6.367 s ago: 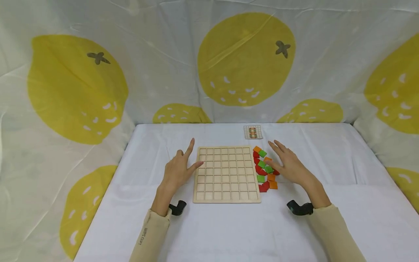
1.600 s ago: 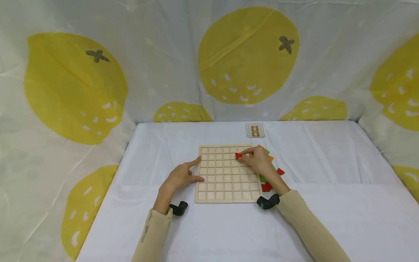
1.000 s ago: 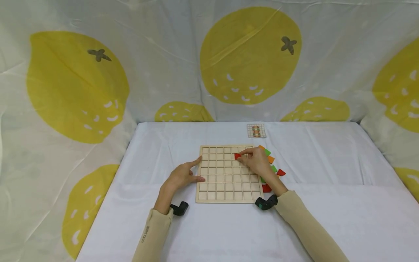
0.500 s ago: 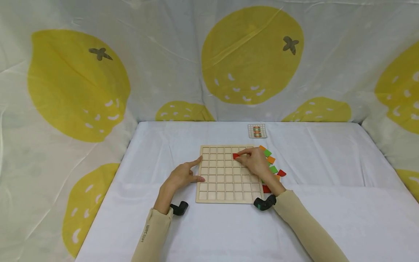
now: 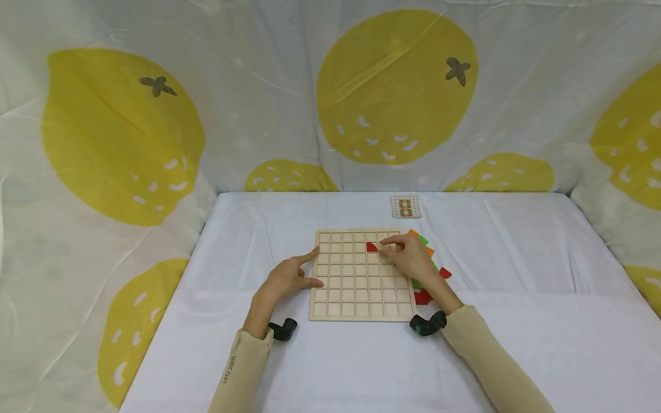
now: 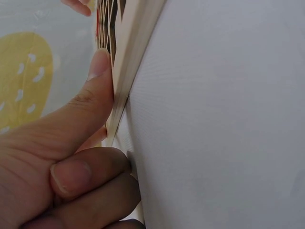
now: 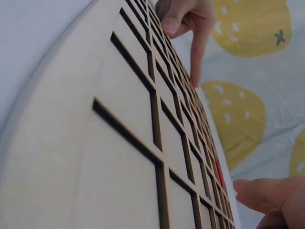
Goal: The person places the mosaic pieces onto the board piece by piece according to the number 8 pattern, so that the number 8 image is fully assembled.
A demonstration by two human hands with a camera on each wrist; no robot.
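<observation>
A wooden grid board (image 5: 356, 318) lies on the white cloth. A red quarter-round tile (image 5: 371, 247) sits in a cell of its second row from the back, right of the middle. Just right of that tile hovers my right hand (image 5: 410, 257), thumb and index finger apart with nothing between them. My left hand (image 5: 284, 278) steadies the board's left edge with outstretched index finger and thumb. In the left wrist view the thumb (image 6: 93, 93) rests on the rim while the other fingers curl below. The right wrist view shows fingertips (image 7: 252, 188) beside the red tile (image 7: 219, 172).
Loose red, green and orange tiles lie along the board's right side, partly hidden under my right forearm; one red tile (image 5: 445, 273) lies farther out. Behind the board is a small pattern card (image 5: 405, 207). A lemon-print curtain (image 5: 279, 86) hangs at the back.
Earlier both hands hovered apart from the board. My left hand has since come to its edge, and my right hand has brought the red tile into a cell, let go and drawn slightly right.
</observation>
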